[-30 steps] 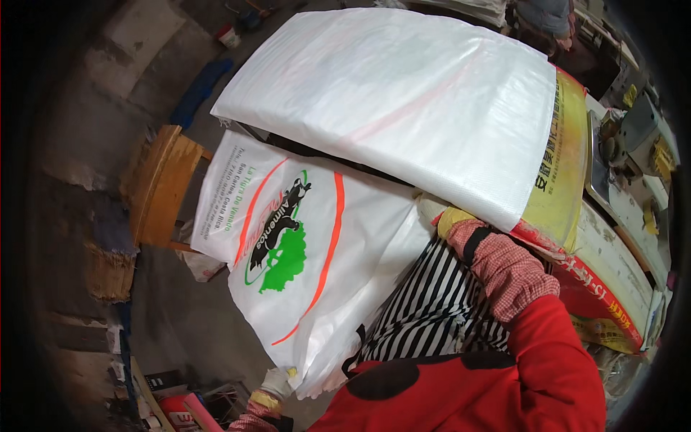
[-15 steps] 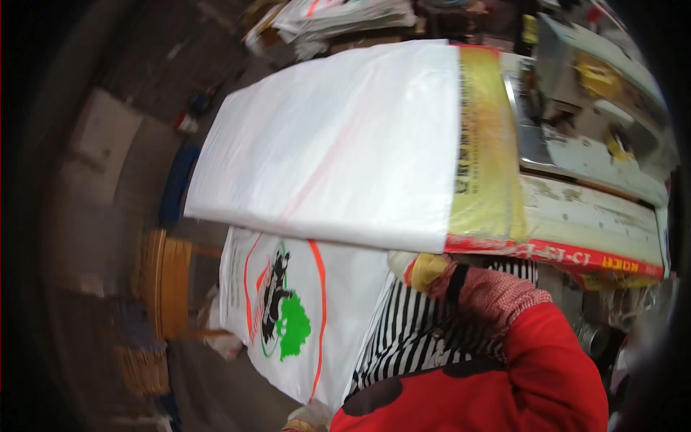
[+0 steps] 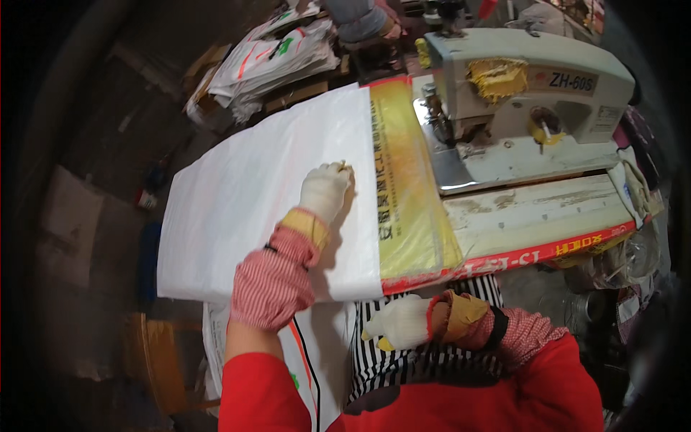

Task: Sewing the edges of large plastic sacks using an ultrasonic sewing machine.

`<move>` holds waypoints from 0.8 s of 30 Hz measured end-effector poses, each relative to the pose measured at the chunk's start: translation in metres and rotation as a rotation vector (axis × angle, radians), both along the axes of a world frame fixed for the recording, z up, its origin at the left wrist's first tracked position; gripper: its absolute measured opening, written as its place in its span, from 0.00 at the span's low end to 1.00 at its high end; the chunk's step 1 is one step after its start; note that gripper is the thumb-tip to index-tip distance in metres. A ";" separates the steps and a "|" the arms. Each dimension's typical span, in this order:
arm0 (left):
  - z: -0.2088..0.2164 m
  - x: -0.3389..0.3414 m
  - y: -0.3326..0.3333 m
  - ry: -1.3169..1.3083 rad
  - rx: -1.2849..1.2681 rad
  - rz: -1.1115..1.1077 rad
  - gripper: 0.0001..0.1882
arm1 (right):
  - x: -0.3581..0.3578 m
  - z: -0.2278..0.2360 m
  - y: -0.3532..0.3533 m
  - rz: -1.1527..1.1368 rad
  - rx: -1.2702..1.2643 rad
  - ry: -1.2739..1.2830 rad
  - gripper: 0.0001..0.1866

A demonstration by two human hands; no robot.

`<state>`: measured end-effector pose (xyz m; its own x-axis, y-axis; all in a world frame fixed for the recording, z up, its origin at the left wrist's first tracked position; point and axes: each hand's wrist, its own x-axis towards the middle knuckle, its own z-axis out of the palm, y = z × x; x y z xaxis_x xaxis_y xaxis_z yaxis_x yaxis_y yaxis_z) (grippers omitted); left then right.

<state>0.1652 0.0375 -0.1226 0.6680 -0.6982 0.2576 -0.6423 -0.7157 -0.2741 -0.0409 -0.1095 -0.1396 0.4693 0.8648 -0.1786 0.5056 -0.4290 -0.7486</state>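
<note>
My left hand [image 3: 327, 189], in a white knit glove with yellow fingertips, rests on the white sheet-like top [image 3: 245, 194] of the work table. Its fingers are curled down; whatever may be under them is hidden. Above my black-and-white striped lap [image 3: 461, 356], close to the table's front edge, is my right hand [image 3: 399, 322] in a similar glove. Its fingers point left, loosely bent and apart, with nothing seen between them. A white printed sack [image 3: 327, 360] with orange and black lines hangs below the table edge, partly hidden by my left arm.
A white sewing machine [image 3: 533, 93] stands at the right end of the table, beside a yellow printed strip [image 3: 410, 187]. Stacked white sacks [image 3: 277, 61] lie at the back left. Another person's gloved hand [image 3: 392, 29] shows behind. A wooden stool [image 3: 169, 363] is at the left.
My left hand has come up from the lower edge, by the printed sack, onto the white tabletop. My right hand has left the table edge for above my lap. The view has shifted toward the sewing machine.
</note>
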 end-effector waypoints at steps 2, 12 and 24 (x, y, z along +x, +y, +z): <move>0.003 0.040 -0.038 0.010 -0.011 0.031 0.07 | 0.013 0.018 -0.022 -0.067 0.015 0.015 0.16; 0.002 0.114 0.005 0.282 -0.255 0.319 0.06 | 0.199 0.036 -0.006 -0.963 0.602 0.329 0.13; 0.003 0.126 0.018 0.430 -0.862 0.448 0.07 | 0.283 0.002 0.060 -0.925 -0.051 -0.370 0.16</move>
